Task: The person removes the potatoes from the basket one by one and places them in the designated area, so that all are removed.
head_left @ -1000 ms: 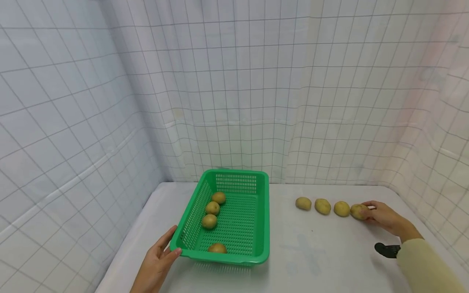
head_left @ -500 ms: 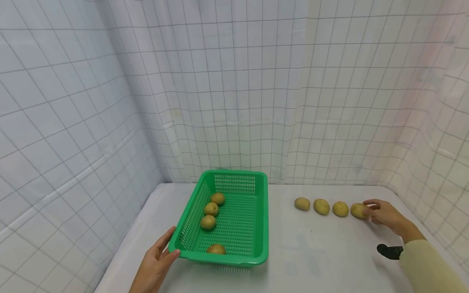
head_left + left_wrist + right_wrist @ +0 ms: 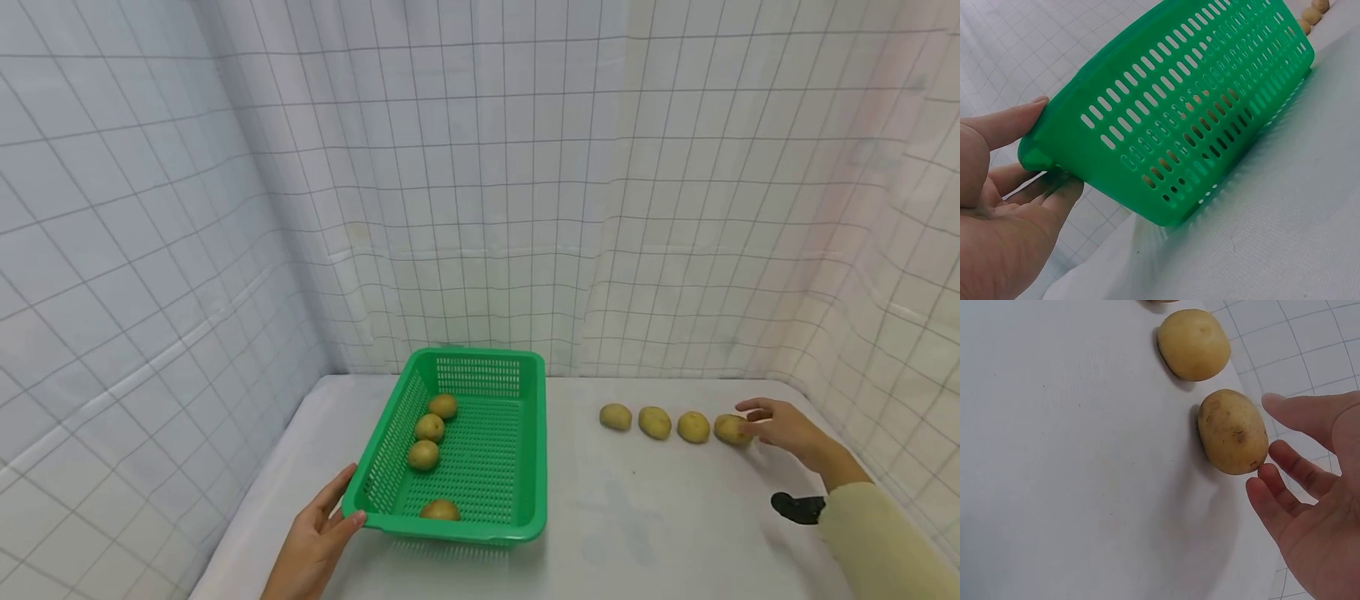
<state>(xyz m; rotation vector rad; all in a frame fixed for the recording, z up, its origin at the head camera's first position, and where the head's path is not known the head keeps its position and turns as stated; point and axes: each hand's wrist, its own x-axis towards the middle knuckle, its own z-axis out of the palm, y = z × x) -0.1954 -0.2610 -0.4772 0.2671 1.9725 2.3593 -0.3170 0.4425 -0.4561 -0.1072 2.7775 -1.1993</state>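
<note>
Green slotted plastic forms the rectangular basket (image 3: pixel 480 454) that stands on the white cloth-covered table (image 3: pixel 637 500), its near left corner gripped by the left hand (image 3: pixel 313 537), thumb on the rim and fingers beneath; inside lie three rounded yellow-brown potatoes (image 3: pixel 430 428) along the left wall and a fourth potato (image 3: pixel 440 510) by the near wall. To its right, four pale yellow oval potatoes (image 3: pixel 655 422) lie in a row on the table, where the right hand (image 3: pixel 787 433) holds nothing, its thumb and fingers spread apart just beside the rightmost potato (image 3: pixel 1233 432); whether a fingertip touches it cannot be told.
</note>
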